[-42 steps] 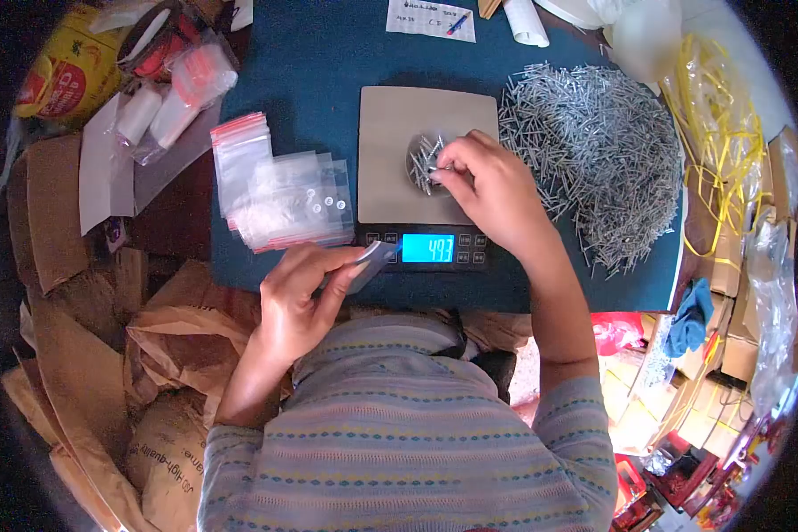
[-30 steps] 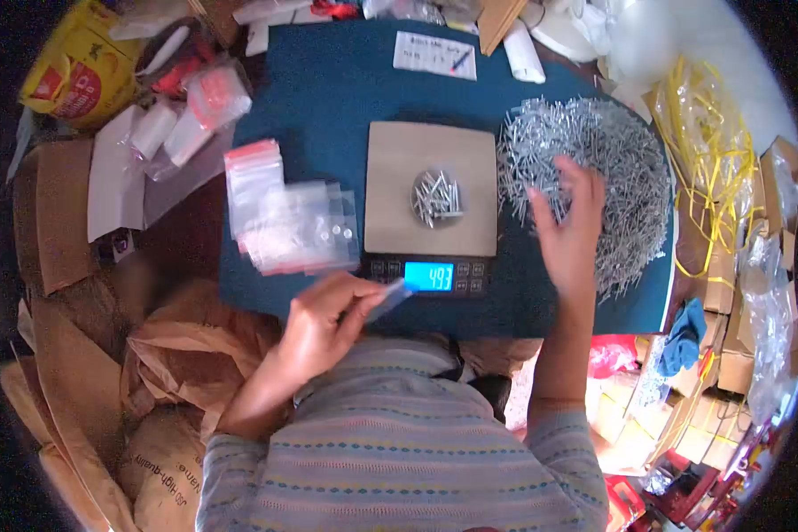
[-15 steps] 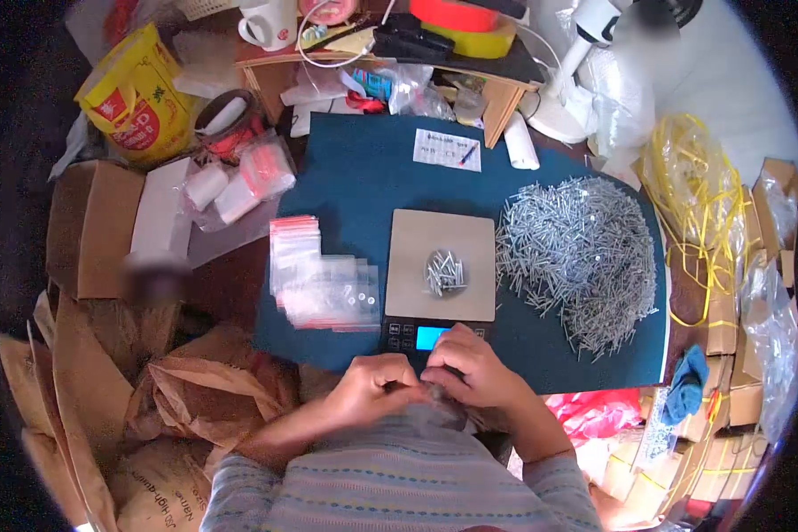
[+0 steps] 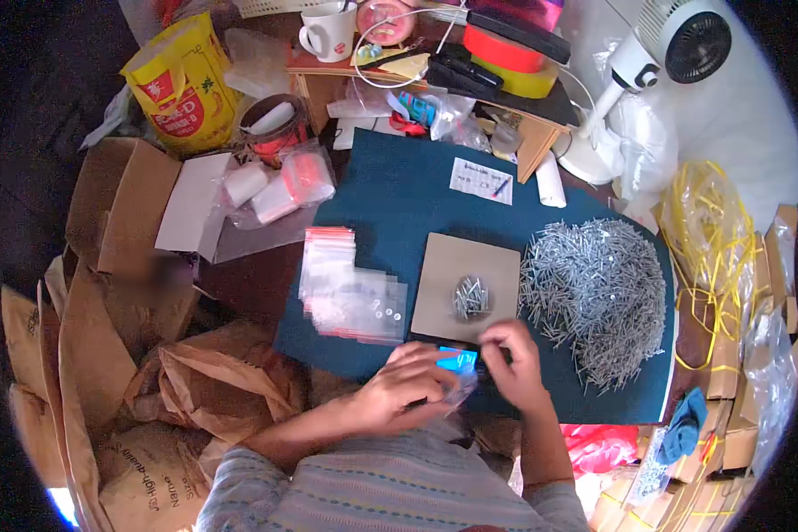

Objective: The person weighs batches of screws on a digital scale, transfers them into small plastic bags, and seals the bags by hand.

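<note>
While the left hand (image 4: 408, 386), back upward, pinches a small clear plastic bag (image 4: 459, 390) over the dark-teal mat's (image 4: 381, 199) near edge, the right hand (image 4: 516, 362) is beside it, fingers curled — whether empty, I cannot tell; silver metal pins (image 4: 472, 298) sit in a round translucent dish (image 4: 491, 301) on the square beige scale plate (image 4: 443, 275), presumably for weighing.

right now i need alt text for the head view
A person's left hand holds a clear bag by a digital scale, right hand near its front corner. On the scale sits a dish of metal pins, with a large pin heap right and flat bags stacked left.
</note>
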`<move>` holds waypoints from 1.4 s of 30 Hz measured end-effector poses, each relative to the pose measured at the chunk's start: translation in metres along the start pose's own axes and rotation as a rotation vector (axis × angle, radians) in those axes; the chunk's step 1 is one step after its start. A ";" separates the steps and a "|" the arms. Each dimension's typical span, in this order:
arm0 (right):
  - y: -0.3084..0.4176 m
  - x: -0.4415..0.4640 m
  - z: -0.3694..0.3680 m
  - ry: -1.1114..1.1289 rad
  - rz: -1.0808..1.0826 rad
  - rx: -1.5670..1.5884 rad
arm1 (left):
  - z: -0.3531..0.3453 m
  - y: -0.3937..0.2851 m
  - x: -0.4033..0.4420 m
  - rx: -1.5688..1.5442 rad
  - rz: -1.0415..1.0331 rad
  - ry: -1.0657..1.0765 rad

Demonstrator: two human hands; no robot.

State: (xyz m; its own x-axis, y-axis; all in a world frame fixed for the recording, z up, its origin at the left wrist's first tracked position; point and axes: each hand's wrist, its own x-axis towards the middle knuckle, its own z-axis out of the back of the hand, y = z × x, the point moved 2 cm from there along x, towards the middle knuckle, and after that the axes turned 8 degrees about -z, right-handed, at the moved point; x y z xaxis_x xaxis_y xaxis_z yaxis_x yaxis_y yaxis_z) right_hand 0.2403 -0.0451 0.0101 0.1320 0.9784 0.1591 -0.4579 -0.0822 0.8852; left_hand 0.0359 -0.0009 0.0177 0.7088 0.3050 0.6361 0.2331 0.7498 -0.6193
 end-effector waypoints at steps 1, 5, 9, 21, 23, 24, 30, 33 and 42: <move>-0.014 0.007 0.005 -0.042 0.071 -0.085 | 0.002 -0.002 0.004 0.033 0.002 0.032; -0.021 0.022 0.003 -0.169 0.030 -0.337 | 0.003 -0.008 0.005 0.046 0.054 0.141; -0.048 0.029 -0.020 -0.097 0.049 -0.582 | -0.005 0.007 -0.011 -0.023 0.132 0.077; -0.010 0.045 0.018 0.341 -0.253 0.610 | 0.004 0.029 0.005 0.098 0.293 -0.051; 0.000 0.054 0.022 0.453 -0.073 0.373 | -0.002 0.031 0.009 0.141 0.247 -0.037; 0.006 0.056 0.024 0.508 0.020 0.253 | -0.004 0.031 0.011 0.190 0.227 -0.014; 0.057 0.048 0.020 0.395 0.141 -0.280 | -0.014 0.031 0.017 0.235 0.161 -0.015; 0.060 0.048 0.029 0.334 0.150 -0.225 | -0.011 0.029 0.016 0.227 0.215 -0.040; -0.033 0.038 0.013 0.016 0.093 -0.459 | 0.014 0.025 0.014 0.163 0.209 -0.167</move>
State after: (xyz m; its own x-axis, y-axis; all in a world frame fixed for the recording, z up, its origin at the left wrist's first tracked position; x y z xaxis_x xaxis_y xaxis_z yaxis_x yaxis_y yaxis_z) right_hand 0.2718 -0.0074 -0.0072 0.0603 0.9739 0.2190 -0.8091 -0.0808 0.5821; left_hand 0.0423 0.0306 0.0175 0.6080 0.5444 0.5780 -0.0251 0.7408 -0.6713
